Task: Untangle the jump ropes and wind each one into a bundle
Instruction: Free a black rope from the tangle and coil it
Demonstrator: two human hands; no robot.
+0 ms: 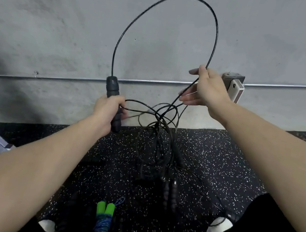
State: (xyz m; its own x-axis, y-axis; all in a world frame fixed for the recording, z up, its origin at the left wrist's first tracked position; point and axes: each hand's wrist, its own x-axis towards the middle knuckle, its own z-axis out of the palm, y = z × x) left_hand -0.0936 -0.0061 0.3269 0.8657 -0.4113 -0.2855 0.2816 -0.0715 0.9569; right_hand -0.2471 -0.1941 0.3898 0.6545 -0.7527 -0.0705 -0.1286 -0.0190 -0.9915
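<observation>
Black handle (pixel 114 103) in left grip (pixel 106 110); right grip (pixel 204 88) pinches cord (pixel 167 4).

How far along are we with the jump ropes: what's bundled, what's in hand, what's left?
Done: the green-handled rope lies wound into a bundle on the floor.

In hand: the left hand grips a black handle; the right hand holds its black cord in a raised loop.

Left: the black tangle hanging below is still knotted, with more black handles on the floor.
</observation>
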